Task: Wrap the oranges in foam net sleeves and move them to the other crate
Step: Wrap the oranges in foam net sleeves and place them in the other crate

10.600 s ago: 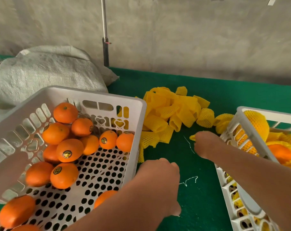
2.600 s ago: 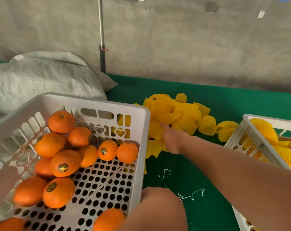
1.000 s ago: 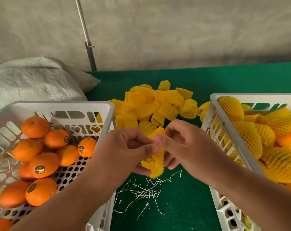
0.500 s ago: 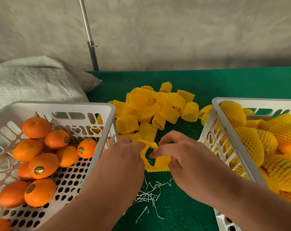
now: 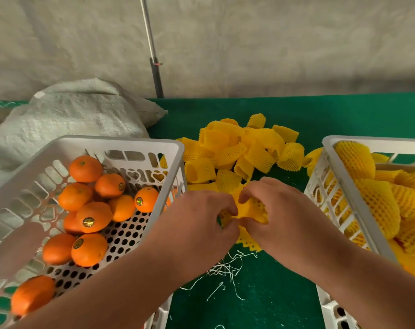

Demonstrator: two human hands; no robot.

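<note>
Both hands, left (image 5: pixel 197 224) and right (image 5: pixel 280 217), pinch one foam sleeve (image 5: pixel 251 210) just right of the orange crate (image 5: pixel 121 143), likely stretching it open for fruit.

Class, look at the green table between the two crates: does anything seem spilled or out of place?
Yes: thin white foam shreds lie scattered on the green table, just below both hands, loose litter.
</note>
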